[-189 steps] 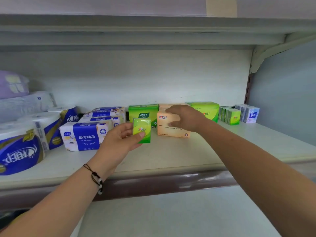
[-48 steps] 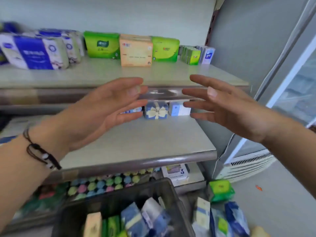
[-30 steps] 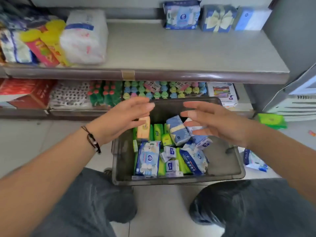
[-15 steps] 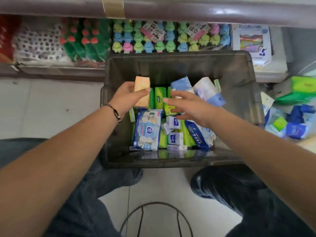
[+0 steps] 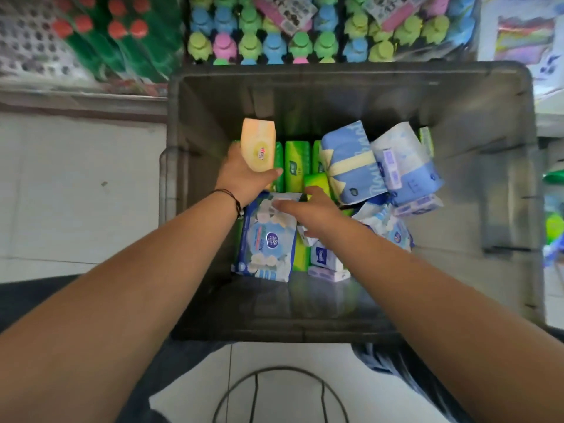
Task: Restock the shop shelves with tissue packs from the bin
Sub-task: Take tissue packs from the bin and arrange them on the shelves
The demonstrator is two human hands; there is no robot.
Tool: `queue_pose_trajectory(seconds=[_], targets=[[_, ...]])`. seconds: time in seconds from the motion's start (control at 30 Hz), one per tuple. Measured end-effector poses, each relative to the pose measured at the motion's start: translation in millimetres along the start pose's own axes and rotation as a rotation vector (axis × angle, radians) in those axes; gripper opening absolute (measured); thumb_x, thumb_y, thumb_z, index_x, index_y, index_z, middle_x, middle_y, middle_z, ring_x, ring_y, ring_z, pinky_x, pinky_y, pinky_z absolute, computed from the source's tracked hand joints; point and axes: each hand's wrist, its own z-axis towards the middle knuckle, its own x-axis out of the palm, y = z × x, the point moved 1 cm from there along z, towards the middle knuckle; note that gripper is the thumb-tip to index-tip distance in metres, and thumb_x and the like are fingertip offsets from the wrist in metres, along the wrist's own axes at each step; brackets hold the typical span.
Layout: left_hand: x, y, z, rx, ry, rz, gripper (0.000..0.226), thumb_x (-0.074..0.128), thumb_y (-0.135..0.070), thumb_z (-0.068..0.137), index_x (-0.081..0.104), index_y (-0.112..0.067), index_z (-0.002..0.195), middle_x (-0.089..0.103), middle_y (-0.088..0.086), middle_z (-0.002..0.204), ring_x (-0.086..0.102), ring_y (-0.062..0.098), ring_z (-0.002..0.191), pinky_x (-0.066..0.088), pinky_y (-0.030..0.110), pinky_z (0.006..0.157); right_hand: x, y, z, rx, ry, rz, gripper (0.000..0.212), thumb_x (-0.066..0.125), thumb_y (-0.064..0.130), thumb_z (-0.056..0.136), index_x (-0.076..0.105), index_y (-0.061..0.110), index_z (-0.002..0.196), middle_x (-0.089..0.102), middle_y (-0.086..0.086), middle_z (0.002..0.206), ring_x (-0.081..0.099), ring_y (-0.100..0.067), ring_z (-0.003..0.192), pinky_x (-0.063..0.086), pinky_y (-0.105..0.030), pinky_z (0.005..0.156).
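A dark grey bin (image 5: 506, 184) stands on the floor below me, holding several tissue packs. My left hand (image 5: 241, 178) grips an orange tissue pack (image 5: 258, 145) that stands upright at the bin's left side. My right hand (image 5: 308, 209) reaches over the middle of the pile, its fingers on the top edge of a blue and white flowered pack (image 5: 267, 239) and beside a small green pack (image 5: 316, 183). Green packs (image 5: 296, 166) stand behind it, and large blue packs (image 5: 348, 163) lie to the right.
Beyond the bin, the bottom shelf holds coloured bottles (image 5: 268, 41) and green bottles with red caps (image 5: 116, 35). More packs lie on the floor at the right edge (image 5: 554, 227). A round wire stool frame (image 5: 274, 392) sits between my knees.
The view has come closer over the bin. My left hand has closed on the orange pack, and my right hand has shifted left and down onto the flowered pack.
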Motion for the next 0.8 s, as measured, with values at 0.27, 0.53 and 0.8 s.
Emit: queue_pose_trajectory(seconds=[0.27,0.53,0.8], targets=[[14.0,8.0,12.2,-0.067,0.028,0.044,0.078,0.083,-0.028,0.076,0.035,-0.007,0.133,0.055,0.004,0.121,0.053,0.016,0.103,0.045,0.029,0.083,52.4,-31.2,21.1,0.066,-0.094,0.176,0.099,0.093,0.048,0.046,0.046,0.012,0.126,0.064,-0.002,0.117,0.066,-0.021,0.104,0.056,-0.041,0.092],[13.4,8.5,11.7,-0.067,0.043,0.015,0.065,0.076,-0.016,0.081,0.036,-0.007,0.131,0.054,0.002,0.112,0.051,0.017,0.097,0.041,0.026,0.077,70.1,-34.0,21.6,0.147,-0.042,0.164,0.089,0.085,0.060,0.031,0.065,0.019,0.107,0.072,-0.004,0.108,0.071,-0.023,0.095,0.059,-0.044,0.087],[10.0,11.6,7.6,-0.068,0.061,-0.024,0.063,0.077,-0.015,0.081,0.038,-0.008,0.130,0.051,-0.002,0.109,0.051,0.015,0.097,0.042,0.027,0.077,76.8,-48.4,17.3,0.105,0.009,0.295,0.076,0.097,0.039,0.046,0.062,0.017,0.110,0.075,-0.002,0.105,0.074,-0.018,0.086,0.062,-0.040,0.077]])
